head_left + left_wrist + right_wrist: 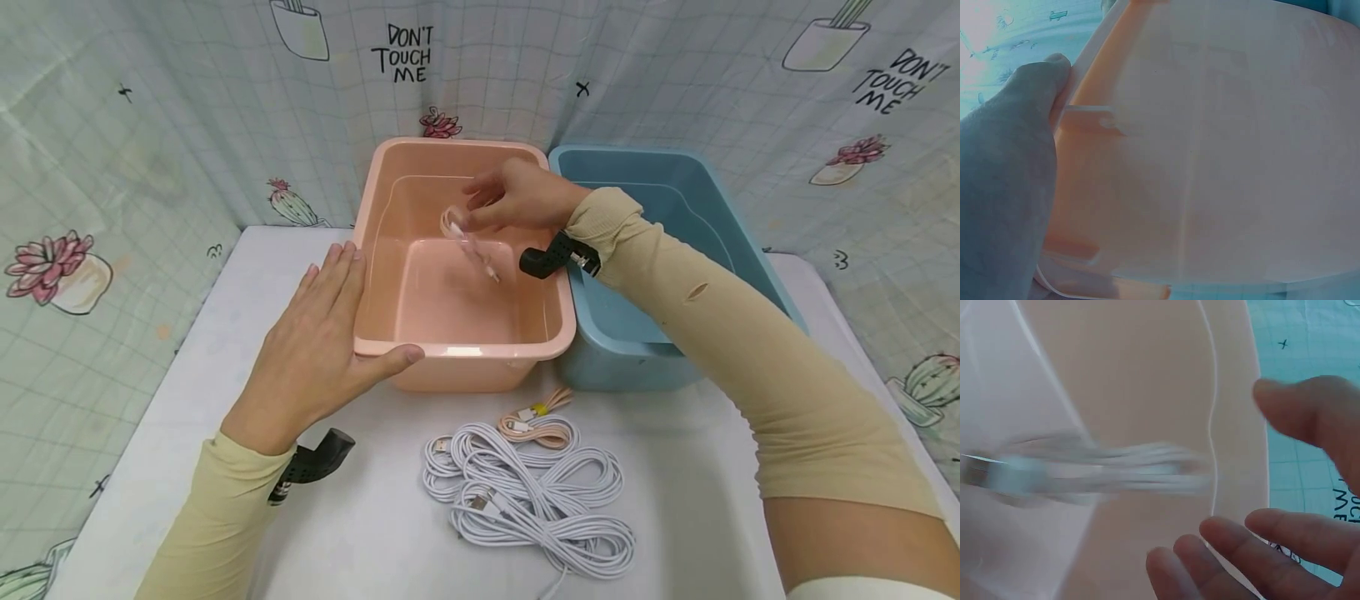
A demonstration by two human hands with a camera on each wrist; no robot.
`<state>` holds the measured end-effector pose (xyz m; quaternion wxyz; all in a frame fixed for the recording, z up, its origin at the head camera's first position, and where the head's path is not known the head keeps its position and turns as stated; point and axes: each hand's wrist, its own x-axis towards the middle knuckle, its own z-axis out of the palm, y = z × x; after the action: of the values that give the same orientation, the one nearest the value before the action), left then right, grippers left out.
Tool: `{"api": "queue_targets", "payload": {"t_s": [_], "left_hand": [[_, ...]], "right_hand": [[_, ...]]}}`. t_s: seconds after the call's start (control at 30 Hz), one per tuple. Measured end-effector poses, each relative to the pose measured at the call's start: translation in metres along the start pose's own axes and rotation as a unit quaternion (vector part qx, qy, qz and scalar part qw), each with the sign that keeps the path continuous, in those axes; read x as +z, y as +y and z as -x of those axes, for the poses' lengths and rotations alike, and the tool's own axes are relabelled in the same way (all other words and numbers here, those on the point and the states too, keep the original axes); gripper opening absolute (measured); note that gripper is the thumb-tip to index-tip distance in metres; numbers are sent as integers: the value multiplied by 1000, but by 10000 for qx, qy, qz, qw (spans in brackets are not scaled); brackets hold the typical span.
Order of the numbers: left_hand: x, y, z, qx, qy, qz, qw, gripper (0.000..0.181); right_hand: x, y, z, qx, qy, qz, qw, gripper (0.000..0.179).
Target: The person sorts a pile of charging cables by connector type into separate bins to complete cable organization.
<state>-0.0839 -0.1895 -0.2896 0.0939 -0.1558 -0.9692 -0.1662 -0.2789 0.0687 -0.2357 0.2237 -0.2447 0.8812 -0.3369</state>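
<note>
A coiled pinkish-white cable [467, 240] hangs in mid-air inside the pink bin [465, 350]. In the right wrist view this cable [1135, 465] is motion-blurred and apart from the fingertips, its plug toward the bin floor. My right hand [521, 196] is above the bin, thumb and fingers spread around a gap. My left hand [311, 346] rests on the bin's left front corner with straight fingers along the side and the thumb over the front rim. The left wrist view shows the left hand [1016, 144] against the bin's outer wall.
A blue bin [622, 354] stands against the pink one's right side, partly under my right forearm. In front lie several bundled white cables [532, 500] and a peach cable [540, 429] with a yellow tie. Printed cloth [487, 75] hangs behind the bins.
</note>
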Motion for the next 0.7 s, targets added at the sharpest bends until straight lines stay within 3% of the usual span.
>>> {"api": "queue_targets", "payload": {"t_s": [0.17,0.7], "left_hand": [[0,0,0,19,23,-1,10000,117],[-2,1,1,48,52,24,10000,115]], "right_hand": [[0,-2,-2,4,-133,533,9985,62],[-1,-19,19,-83,-26,261,9996,51]]}}
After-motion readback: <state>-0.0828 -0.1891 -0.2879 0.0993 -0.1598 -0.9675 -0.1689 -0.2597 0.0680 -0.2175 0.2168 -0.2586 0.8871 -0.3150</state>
